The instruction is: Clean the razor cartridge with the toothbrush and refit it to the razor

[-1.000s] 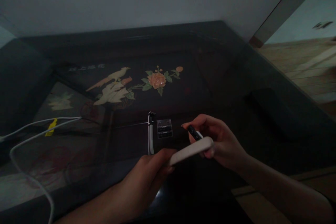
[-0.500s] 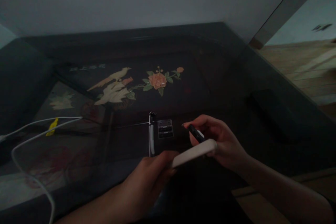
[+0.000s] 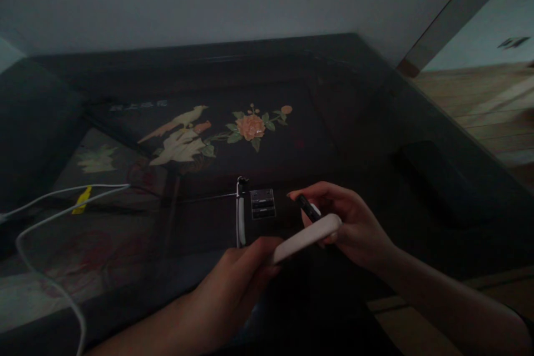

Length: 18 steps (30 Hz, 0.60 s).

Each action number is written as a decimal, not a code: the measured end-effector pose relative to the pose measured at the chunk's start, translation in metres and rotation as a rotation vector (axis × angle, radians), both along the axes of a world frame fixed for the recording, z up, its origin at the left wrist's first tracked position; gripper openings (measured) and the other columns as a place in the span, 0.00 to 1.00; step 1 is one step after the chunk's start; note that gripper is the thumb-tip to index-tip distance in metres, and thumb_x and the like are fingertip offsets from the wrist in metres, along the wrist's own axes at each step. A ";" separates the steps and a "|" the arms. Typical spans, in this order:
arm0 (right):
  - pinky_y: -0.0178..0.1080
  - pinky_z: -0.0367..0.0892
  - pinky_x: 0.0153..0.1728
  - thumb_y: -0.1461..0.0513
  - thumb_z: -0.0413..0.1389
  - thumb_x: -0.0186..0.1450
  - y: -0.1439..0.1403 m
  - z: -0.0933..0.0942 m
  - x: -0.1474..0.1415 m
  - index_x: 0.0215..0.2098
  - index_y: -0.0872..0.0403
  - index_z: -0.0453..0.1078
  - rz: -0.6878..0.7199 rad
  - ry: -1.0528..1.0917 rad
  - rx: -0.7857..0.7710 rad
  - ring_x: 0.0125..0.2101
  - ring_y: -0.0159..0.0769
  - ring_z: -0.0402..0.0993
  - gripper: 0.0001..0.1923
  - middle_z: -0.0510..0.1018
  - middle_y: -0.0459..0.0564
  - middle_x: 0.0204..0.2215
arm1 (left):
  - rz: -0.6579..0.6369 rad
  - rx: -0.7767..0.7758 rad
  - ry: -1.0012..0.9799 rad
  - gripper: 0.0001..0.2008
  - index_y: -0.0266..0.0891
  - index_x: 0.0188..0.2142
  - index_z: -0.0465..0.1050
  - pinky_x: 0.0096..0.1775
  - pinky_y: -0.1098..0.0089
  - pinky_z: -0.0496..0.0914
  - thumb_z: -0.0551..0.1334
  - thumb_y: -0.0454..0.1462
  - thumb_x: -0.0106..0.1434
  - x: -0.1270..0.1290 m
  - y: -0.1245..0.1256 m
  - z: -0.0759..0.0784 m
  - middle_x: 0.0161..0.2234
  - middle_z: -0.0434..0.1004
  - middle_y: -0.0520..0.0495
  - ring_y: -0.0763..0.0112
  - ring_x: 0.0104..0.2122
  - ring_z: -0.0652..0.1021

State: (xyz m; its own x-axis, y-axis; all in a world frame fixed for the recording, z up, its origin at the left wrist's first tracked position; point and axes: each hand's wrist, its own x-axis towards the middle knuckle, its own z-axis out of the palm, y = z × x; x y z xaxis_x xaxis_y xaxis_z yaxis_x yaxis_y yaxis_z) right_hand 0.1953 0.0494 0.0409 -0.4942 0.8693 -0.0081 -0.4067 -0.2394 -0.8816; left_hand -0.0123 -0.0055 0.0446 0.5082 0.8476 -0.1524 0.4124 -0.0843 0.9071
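My left hand [image 3: 242, 275] is closed round one end of a slim white slab [image 3: 306, 239] with rounded edges, seen nearly edge-on and tilted up to the right. My right hand [image 3: 350, 225] pinches a small black piece [image 3: 307, 208] with a white part on its side. It sits just above the slab's far end, and some right fingers are hidden behind the slab. Whether the black piece touches the slab, I cannot tell. Beyond the hands lie a small black rectangular item [image 3: 263, 204] with pale lines and a narrow strap-like strip [image 3: 241, 211].
A white cable [image 3: 45, 278] with a yellow tag [image 3: 82, 200] curves over the left of the dark glossy table [image 3: 354, 105]. A bird-and-flower picture [image 3: 250, 127] shows on the tabletop. A dark oblong object [image 3: 438, 181] lies at the right, and a wall [image 3: 208, 0] stands behind.
The white slab and the black piece have shifted very slightly up and left in view. Both hands keep their grip, and the things on the table stay where they were.
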 end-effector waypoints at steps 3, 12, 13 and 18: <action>0.25 0.63 0.19 0.58 0.70 0.51 0.000 0.000 0.000 0.44 0.50 0.77 -0.011 0.003 0.008 0.19 0.22 0.62 0.22 0.71 0.41 0.25 | 0.048 0.011 -0.016 0.11 0.40 0.44 0.69 0.28 0.79 0.67 0.51 0.33 0.66 0.001 0.000 -0.001 0.29 0.77 0.52 0.75 0.25 0.74; 0.26 0.61 0.19 0.57 0.70 0.51 0.001 0.000 -0.001 0.43 0.49 0.77 -0.025 0.039 0.026 0.19 0.23 0.62 0.21 0.71 0.41 0.22 | 0.143 0.033 -0.001 0.10 0.39 0.43 0.69 0.20 0.80 0.59 0.50 0.35 0.67 0.001 0.004 -0.002 0.20 0.62 0.59 0.78 0.17 0.62; 0.26 0.61 0.18 0.57 0.70 0.51 0.001 0.000 -0.001 0.44 0.49 0.77 -0.026 0.033 0.028 0.19 0.23 0.62 0.21 0.70 0.41 0.23 | 0.125 0.021 -0.003 0.10 0.40 0.43 0.69 0.21 0.80 0.60 0.50 0.35 0.67 0.001 0.004 -0.002 0.20 0.64 0.58 0.78 0.18 0.63; 0.26 0.61 0.18 0.57 0.70 0.52 0.001 0.000 0.000 0.44 0.49 0.77 -0.031 0.020 0.028 0.19 0.22 0.61 0.21 0.70 0.41 0.24 | 0.015 -0.011 -0.010 0.11 0.41 0.45 0.69 0.28 0.79 0.67 0.51 0.33 0.67 -0.001 0.001 0.000 0.29 0.76 0.53 0.77 0.25 0.73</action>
State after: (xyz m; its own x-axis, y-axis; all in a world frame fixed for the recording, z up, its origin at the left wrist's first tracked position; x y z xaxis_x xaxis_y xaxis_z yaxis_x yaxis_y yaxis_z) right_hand 0.1957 0.0506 0.0410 -0.4669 0.8839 0.0260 -0.4308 -0.2017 -0.8796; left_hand -0.0130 -0.0049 0.0446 0.4968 0.8535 -0.1571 0.4046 -0.0677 0.9120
